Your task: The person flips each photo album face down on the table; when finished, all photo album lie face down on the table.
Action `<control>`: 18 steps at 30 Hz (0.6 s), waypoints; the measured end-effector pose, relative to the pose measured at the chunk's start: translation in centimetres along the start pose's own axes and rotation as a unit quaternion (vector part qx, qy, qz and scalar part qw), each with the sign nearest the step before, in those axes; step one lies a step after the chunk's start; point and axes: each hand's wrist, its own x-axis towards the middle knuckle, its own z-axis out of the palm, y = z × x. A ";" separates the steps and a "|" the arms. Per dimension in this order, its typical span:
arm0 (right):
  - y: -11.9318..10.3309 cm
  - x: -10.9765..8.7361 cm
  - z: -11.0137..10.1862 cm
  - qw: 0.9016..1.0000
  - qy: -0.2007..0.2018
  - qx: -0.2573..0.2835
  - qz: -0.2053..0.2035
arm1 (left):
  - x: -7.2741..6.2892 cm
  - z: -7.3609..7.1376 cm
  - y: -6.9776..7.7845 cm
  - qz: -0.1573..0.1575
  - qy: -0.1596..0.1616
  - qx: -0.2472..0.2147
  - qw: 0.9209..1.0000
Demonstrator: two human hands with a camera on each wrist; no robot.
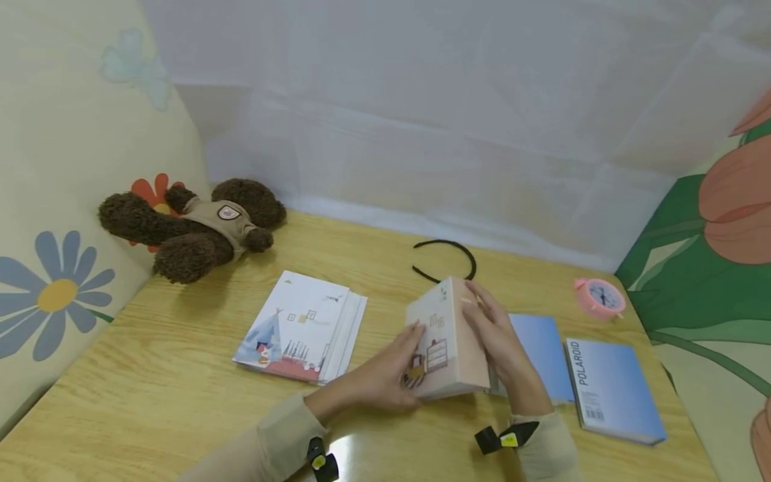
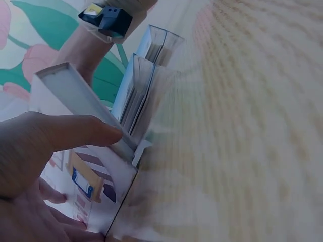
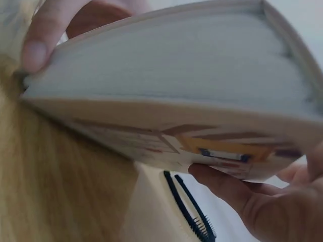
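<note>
Pale pink along its spine, one printed book (image 1: 438,335) is leaning between two hands near the table's (image 1: 150,381) middle. The left hand (image 1: 385,375) is gripping its cover and lower edge; the right hand (image 1: 496,338) is curling over the spine, both closing only to the book's thickness. If either hold were loosening, the tilted book could be slipping or fanning open; tipping rightward, it could be knocking the nearer blue book (image 1: 539,348). Two blue books are lying at right, at least two white books (image 1: 301,321) at left; one headband (image 1: 474,262), one clock (image 1: 602,296) and one plush toy (image 1: 217,224) are resting farther back.
</note>
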 end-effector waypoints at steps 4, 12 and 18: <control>0.6 -0.1 0.0 1.000 0.014 -0.016 0.006 | -0.3 -0.7 -0.1 -0.018 -0.003 0.030 0.999; 1.1 0.0 0.1 0.997 0.035 -0.063 0.003 | -0.8 -1.5 -0.6 -0.031 -0.011 0.055 0.998; 1.2 0.0 0.2 0.980 0.050 -0.192 0.010 | -0.8 -2.0 -0.7 -0.037 -0.013 0.086 0.996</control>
